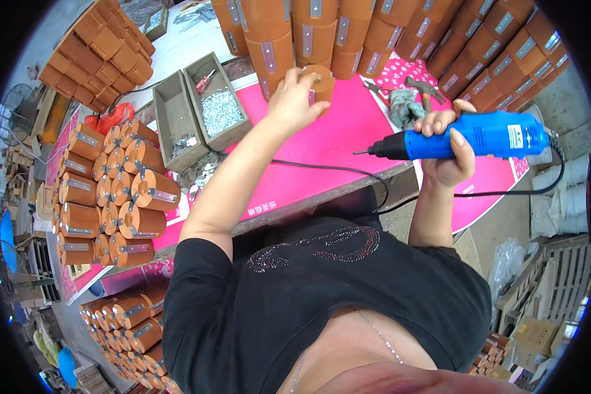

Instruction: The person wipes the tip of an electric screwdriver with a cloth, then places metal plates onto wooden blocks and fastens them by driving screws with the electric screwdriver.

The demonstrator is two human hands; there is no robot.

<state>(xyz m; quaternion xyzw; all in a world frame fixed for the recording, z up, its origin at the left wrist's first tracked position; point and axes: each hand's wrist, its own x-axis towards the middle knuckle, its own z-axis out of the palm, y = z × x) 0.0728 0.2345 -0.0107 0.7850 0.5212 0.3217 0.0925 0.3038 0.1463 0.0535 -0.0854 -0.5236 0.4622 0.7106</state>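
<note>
Pink sheeting [348, 139] is backed by brown cylinder stacks [315, 36]. A blue power screwdriver [482, 134] is gripped by the curled right hand [452, 165]; just before the stacks, one loose cylinder [324, 87] is clasped by the part-spread left hand [290, 105].

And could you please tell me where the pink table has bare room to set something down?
The pink tabletop is bare between the brown cylinder in the left hand and the black cable. It is crowded behind, with stacked cylinders; left, with the hardware bin; and right, around the hammer.
</note>
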